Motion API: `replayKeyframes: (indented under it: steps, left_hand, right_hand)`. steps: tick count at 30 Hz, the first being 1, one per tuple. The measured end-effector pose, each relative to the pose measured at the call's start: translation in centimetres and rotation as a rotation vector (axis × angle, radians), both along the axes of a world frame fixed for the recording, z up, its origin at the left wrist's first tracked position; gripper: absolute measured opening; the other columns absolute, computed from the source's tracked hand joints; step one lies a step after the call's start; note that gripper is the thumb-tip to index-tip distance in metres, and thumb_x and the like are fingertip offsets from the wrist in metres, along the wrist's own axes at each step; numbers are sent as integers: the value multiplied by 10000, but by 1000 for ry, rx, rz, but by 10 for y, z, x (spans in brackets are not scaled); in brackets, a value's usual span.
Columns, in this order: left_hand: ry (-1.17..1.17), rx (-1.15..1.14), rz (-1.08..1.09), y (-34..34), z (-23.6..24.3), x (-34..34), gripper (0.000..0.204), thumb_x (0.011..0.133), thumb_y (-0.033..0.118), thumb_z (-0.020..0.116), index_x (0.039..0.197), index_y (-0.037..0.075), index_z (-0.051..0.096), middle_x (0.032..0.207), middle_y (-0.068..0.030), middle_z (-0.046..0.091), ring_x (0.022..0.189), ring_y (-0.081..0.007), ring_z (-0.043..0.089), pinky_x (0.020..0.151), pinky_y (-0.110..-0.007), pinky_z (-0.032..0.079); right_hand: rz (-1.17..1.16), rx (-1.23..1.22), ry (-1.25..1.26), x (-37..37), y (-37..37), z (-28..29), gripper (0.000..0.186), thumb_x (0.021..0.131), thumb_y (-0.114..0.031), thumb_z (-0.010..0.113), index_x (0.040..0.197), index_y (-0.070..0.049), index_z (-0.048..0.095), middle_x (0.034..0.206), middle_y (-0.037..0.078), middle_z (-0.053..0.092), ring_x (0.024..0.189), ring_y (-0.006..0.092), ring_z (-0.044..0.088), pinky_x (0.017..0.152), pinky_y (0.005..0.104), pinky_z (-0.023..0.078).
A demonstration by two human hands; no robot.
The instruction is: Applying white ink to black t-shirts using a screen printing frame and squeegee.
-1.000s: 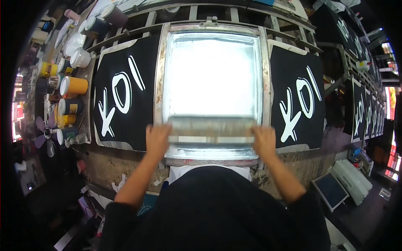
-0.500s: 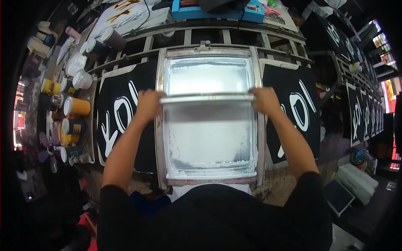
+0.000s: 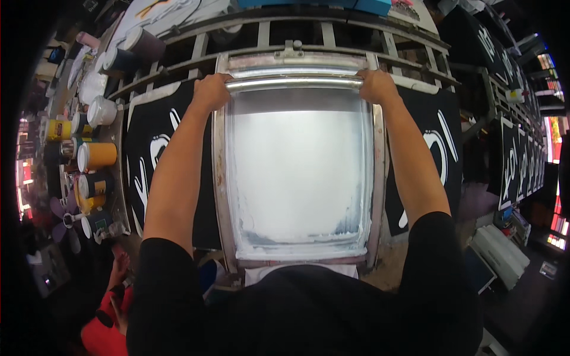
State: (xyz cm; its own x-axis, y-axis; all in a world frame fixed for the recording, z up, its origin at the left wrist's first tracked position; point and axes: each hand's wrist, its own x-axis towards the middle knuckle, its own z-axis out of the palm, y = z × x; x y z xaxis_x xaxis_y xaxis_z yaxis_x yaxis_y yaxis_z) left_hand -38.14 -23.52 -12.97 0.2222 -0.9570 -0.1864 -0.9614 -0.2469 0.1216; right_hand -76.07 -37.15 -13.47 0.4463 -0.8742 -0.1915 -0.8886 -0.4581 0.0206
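Note:
A long squeegee with a metal bar (image 3: 293, 82) spans the far end of a framed printing screen (image 3: 373, 154), held at its left end by my closed left hand (image 3: 209, 89) and at its right end by my closed right hand (image 3: 377, 86). White ink (image 3: 297, 178) coats the mesh below the bar, with thicker ridges along the near edge. Black fabric panels with white lettering lie on either side, one on the left (image 3: 139, 136) and one on the right (image 3: 445, 118), partly behind my forearms.
Several paint pots (image 3: 95, 156) line the left side beside a small fan (image 3: 67, 218). More printed black panels (image 3: 507, 166) lie at the right, above a grey machine (image 3: 499, 252). A person in red (image 3: 98, 329) is at the lower left. Metal rails (image 3: 261, 35) run behind the screen.
Both hands have pushed the squeegee from the near end, past the middle, to the far end of the screen. The person in red has come further into view at the lower left.

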Motion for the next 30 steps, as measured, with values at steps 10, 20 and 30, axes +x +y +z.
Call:
replayKeyframes:
  steps: [10,20,30]
  left_hand:
    - [105,48,-75,263,-5,-87,458,645,4,607,1069,137,717,1080,-65,697,1040,-255,599,869,-440,385]
    - [227,226,-68,396,21,-128,428,641,7,641,1052,122,679,1048,-68,686,1009,-282,590,887,-432,365]
    - [548,151,-14,379,-16,-96,370,975,334,473,1276,149,584,1268,-88,585,1217,-279,430,1060,-427,290]
  right_hand:
    - [32,180,-167,-98,262,-1,429,606,-44,632,1023,-107,709,916,119,707,897,316,654,847,435,465]
    - [-51,502,52,-131,387,26,424,680,-60,654,1095,-141,672,988,103,697,1002,276,634,941,411,402]
    - [-57,594,-117,-141,341,-2,634,680,-237,852,1254,-146,599,1136,138,676,1082,328,617,974,438,406]
